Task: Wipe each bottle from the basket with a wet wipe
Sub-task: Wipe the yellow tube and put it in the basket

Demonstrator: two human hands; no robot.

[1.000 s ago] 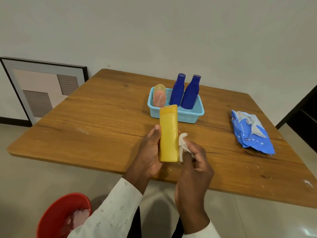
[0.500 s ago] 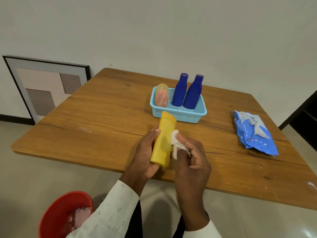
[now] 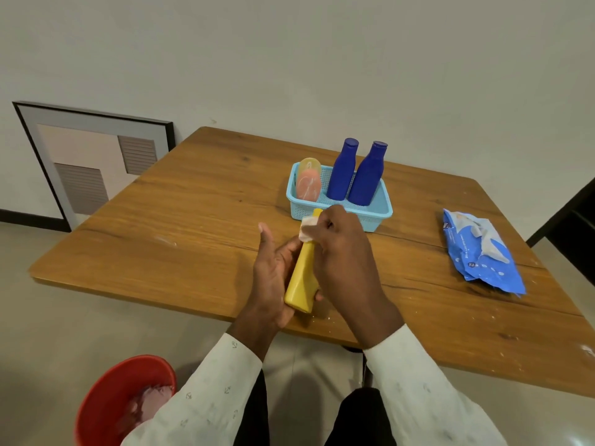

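My left hand (image 3: 273, 275) holds a yellow bottle (image 3: 302, 281) by its lower part, tilted away from me over the table's near edge. My right hand (image 3: 341, 252) is closed over the bottle's upper end and presses a white wet wipe (image 3: 307, 228) against it. Behind them a light blue basket (image 3: 373, 217) holds two dark blue bottles (image 3: 343, 170) (image 3: 368, 175), upright and leaning together, and a pink-orange bottle (image 3: 308, 181) at its left end.
A blue pack of wet wipes (image 3: 479, 252) lies on the wooden table (image 3: 193, 226) to the right. A red bin (image 3: 119, 397) with used wipes stands on the floor at lower left. A framed picture (image 3: 93, 162) leans on the wall.
The bottle has tilted further away from me. My right hand with the wipe has slid from the bottle's middle up to its top end.
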